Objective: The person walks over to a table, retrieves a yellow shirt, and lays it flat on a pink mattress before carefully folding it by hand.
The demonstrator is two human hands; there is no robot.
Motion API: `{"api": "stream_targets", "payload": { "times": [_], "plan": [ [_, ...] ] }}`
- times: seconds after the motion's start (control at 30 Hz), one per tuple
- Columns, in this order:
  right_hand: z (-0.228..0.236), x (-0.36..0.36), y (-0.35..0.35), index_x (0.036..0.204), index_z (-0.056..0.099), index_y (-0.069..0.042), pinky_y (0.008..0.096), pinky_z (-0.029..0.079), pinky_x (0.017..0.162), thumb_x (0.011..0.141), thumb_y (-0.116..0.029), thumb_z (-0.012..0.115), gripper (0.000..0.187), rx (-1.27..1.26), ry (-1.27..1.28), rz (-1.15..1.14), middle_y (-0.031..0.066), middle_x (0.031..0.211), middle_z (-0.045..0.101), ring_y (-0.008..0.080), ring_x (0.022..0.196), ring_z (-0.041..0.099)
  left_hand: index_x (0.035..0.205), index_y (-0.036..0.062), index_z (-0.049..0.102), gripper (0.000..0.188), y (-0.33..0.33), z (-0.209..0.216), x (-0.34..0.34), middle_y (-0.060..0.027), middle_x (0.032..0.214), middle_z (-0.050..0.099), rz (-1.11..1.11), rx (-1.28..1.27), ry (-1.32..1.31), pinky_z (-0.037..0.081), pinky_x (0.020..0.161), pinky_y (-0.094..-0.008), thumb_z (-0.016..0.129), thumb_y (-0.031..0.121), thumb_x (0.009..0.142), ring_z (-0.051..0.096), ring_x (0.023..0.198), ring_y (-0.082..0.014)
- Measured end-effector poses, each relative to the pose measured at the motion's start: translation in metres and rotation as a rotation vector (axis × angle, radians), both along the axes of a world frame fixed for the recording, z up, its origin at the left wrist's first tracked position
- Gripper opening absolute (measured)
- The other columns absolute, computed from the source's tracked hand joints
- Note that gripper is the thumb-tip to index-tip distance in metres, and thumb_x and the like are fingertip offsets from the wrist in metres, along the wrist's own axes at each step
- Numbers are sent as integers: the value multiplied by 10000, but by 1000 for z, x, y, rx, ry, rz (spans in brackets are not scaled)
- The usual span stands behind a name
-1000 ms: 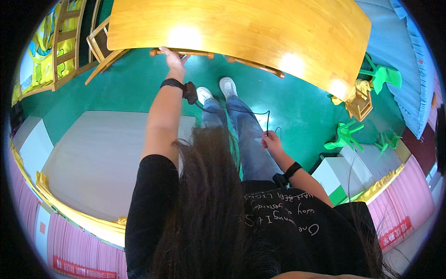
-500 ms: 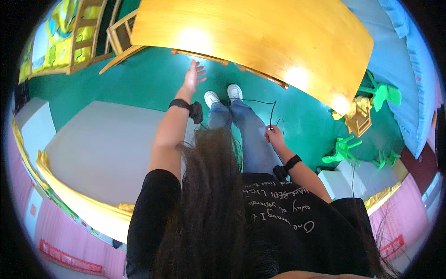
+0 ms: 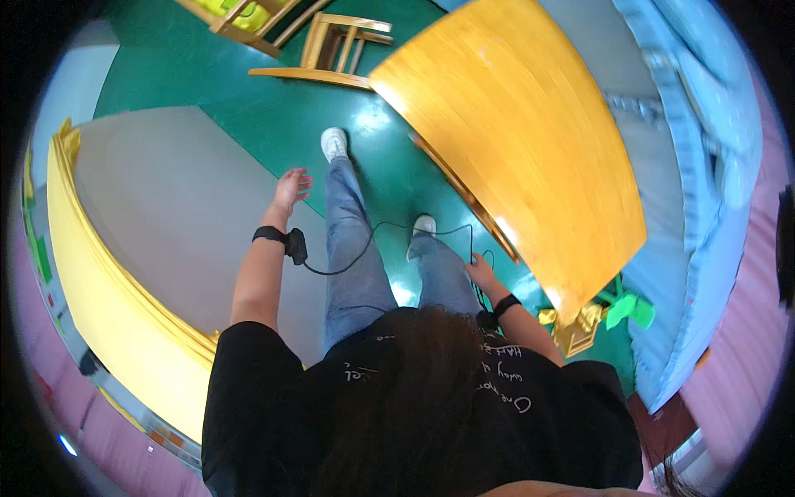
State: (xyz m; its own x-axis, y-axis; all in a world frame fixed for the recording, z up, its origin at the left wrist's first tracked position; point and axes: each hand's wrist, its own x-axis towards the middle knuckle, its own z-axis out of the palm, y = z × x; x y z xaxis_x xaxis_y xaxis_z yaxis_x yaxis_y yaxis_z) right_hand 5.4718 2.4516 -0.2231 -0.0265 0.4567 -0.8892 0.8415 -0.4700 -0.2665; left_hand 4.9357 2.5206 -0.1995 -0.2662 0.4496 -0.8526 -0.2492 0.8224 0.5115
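The left hand [image 3: 291, 187] hangs with fingers spread, holding nothing; the right hand [image 3: 480, 271] grips the black cable [image 3: 364, 247] beside the wooden table [image 3: 530, 141]; slack crossing both legs could, I judge, snag a stride.

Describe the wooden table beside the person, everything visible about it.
The wooden table has a broad top of glossy, honey-coloured wood with a curved outer edge, its bare surface showing bright glare. A darker wooden strip runs under the near edge. It stands on the green floor, to the person's right, with a small wooden chair just beyond its far corner. The right hand hangs close by its near edge; contact cannot be told. The left hand is well clear.
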Motion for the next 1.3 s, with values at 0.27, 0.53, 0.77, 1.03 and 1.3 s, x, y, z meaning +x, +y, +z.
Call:
{"api": "stream_targets", "payload": {
  "times": [0.27, 0.53, 0.77, 1.03, 1.3],
  "plan": [
    [23, -133, 91, 1339, 135, 1, 363, 410, 865, 771, -330, 563, 784, -505, -134, 148, 257, 1236, 396, 325, 1099, 455, 1093, 76, 493, 332, 28, -103, -153, -54, 933, 572, 114, -173, -124, 448, 700, -344, 425, 279, 839, 544, 834, -166],
    [41, -298, 189, 1361, 115, -133, 494, 428, 765, 786, -302, 548, 740, -670, -214, 3, 138, 1236, 416, 303, 1069, 463, 973, 48, 559, 306, 129, -194, -332, -67, 870, 588, 119, -49, 76, 424, 694, -333, 538, 285, 782, 536, 817, -170],
    [26, -419, 293, 1142, 357, 30, 431, 299, 902, 752, -182, 599, 506, 630, -283, 241, 219, 1077, 403, 365, 1055, 365, 988, 6, 569, 387, 203, -261, -401, -98, 931, 582, 310, -97, 250, 398, 788, -328, 637, 276, 719, 526, 874, -216],
    [-65, -395, 418, 1307, 112, 72, 434, 144, 1023, 660, -501, 667, 1027, 652, -488, -498, 252, 1348, 146, 354, 1261, 142, 1202, 19, 407, 608, 261, -315, -382, -101, 1056, 522, 470, -100, 8, 385, 793, -357, 603, 397, 769, 489, 959, -224],
    [-65, -405, 414, 1292, -96, 100, 403, -18, 1046, 703, -507, 626, 1112, 388, -534, -456, 269, 1369, -160, 374, 1277, -166, 1074, 66, 469, 328, 263, -362, -410, -94, 972, 538, 967, -180, -338, 431, 803, -379, 464, 328, 876, 512, 938, -229]
  ]
}}
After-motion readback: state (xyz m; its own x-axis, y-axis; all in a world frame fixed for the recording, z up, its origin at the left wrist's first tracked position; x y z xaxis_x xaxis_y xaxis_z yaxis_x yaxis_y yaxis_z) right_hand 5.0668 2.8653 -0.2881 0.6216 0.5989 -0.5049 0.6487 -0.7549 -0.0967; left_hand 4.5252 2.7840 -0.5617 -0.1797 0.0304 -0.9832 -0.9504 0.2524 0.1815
